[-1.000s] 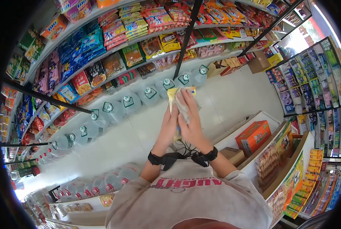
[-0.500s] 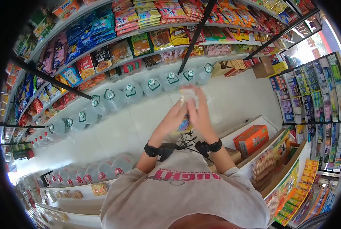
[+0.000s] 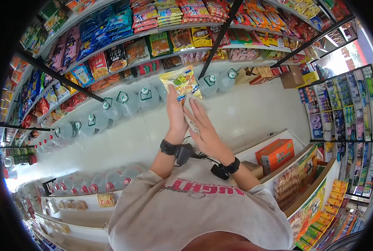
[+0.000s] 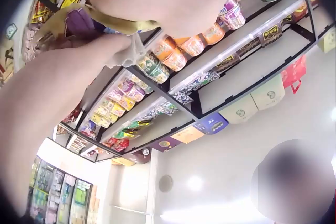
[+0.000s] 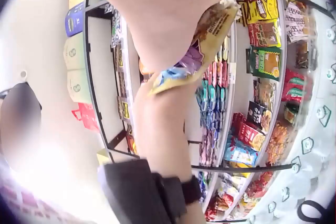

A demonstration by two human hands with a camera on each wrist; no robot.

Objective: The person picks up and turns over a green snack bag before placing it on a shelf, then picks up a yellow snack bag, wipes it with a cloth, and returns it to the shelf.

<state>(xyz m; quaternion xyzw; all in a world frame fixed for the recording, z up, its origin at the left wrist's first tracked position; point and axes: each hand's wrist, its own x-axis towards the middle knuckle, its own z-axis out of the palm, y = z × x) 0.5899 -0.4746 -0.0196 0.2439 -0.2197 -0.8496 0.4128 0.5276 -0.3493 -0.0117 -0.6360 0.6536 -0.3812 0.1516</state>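
A yellow snack packet (image 3: 181,82) with green and blue print stands up between the two hands, in front of the shelving. My left hand (image 3: 176,113) holds it along its left side, and some of that hand's fingers are hidden behind it. The right hand (image 3: 204,129) holds a greyish-white cloth (image 3: 192,109) against the packet's lower right part. In the left wrist view the packet's back (image 4: 79,22) and a bit of cloth (image 4: 128,53) show beside the hands. The packet's folded edge (image 5: 181,79) also shows in the right wrist view.
Shelves of bagged snacks (image 3: 136,52) run across the front. Large clear water bottles (image 3: 126,102) line the floor below them. At the right stand an orange box (image 3: 275,154) and a low white shelf (image 3: 257,142). More bottles (image 3: 98,182) stand at lower left.
The packet has turned and moved up and left, so its printed face now shows. The left hand has risen with it; the right hand stays with the cloth against its lower side.
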